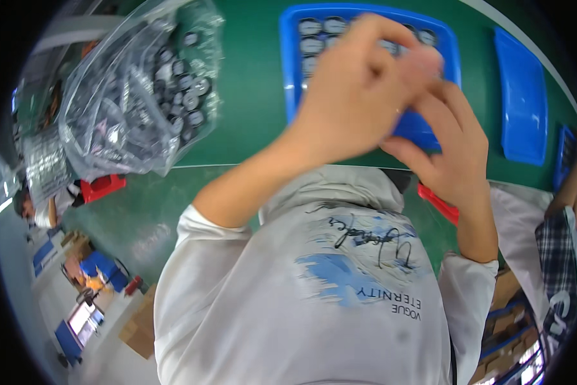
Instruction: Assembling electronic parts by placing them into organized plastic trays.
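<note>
1. Green table: spans the upper half of the view, carries bag and trays
2. Co-worker in plaid: far right edge, bare forearm reaching up past a third blue tray, itself only partly in view
3. Clear plastic bag: left side of table, crumpled, mouth not clear, loose load showing through the film, mostly on its right side
4. Blue tray: top middle, right under the hands, rim visible on left and top, blue floor showing in the near part
5. Second blue tray: right of the first, well apart from it, near table edge
6. Left hand: above first tray, motion-blurred, fingers curled toward the right hand's; can't tell if anything is pinched
7. Right hand: above right part of same tray, thumb spread from the fingers, tips partly hidden behind left hand; can't tell if it holds anything
8. Round parts: small, dark with paler faces; a jumbled heap in the bag, plus neat rows in first tray, partly covered by left hand
</note>
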{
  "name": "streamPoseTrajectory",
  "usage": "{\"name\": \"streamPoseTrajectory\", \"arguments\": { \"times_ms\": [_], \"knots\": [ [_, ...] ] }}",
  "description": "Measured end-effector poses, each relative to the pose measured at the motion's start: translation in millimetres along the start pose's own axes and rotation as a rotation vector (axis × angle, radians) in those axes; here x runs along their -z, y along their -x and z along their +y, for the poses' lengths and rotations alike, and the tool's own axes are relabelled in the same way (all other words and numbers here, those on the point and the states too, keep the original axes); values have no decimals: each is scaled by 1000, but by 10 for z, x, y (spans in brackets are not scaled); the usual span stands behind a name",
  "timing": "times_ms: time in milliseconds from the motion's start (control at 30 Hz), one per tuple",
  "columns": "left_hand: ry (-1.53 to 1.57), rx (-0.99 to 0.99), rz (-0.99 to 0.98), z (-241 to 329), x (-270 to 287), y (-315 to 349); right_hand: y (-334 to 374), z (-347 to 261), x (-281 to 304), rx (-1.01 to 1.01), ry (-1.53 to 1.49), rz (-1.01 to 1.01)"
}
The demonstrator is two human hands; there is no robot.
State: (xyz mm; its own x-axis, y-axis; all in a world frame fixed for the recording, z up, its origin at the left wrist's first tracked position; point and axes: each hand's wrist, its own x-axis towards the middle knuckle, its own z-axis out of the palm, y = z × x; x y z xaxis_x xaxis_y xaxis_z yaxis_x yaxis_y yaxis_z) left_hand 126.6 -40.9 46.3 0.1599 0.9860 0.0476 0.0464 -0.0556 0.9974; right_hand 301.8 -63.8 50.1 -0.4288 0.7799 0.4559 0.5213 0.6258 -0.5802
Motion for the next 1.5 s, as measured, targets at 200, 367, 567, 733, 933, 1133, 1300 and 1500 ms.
{"name": "streamPoseTrajectory", "arguments": {
  "times_ms": [200, 367, 567, 733, 933, 1133, 1300, 1500],
  "knots": [
    [-246, 33, 88, 158, 552, 9, 18, 197, 61, -40, -131, -8],
    [-1417, 6, 256, -241, 2033, -207, 133, 360, 328, -524, -479, 113],
    [-1377, -39, 217, -363, 2086, -216, 171, 423, 480, -388, -174, -24],
    [-879, -394, -36, 50, 1314, 57, 150, 337, 256, -127, 240, -193],
    [-850, -649, -504, -172, 359, 65, 141, 340, -7, -83, 382, -157],
    [-868, -642, -367, -284, 276, 2, 208, 328, 61, -122, 341, -231],
    [-972, -567, -312, -321, 227, 58, 184, 364, -10, -87, 365, -206],
    [-938, -604, -282, -377, 278, 25, 155, 372, -94, -45, 361, -171]
  ]
}}
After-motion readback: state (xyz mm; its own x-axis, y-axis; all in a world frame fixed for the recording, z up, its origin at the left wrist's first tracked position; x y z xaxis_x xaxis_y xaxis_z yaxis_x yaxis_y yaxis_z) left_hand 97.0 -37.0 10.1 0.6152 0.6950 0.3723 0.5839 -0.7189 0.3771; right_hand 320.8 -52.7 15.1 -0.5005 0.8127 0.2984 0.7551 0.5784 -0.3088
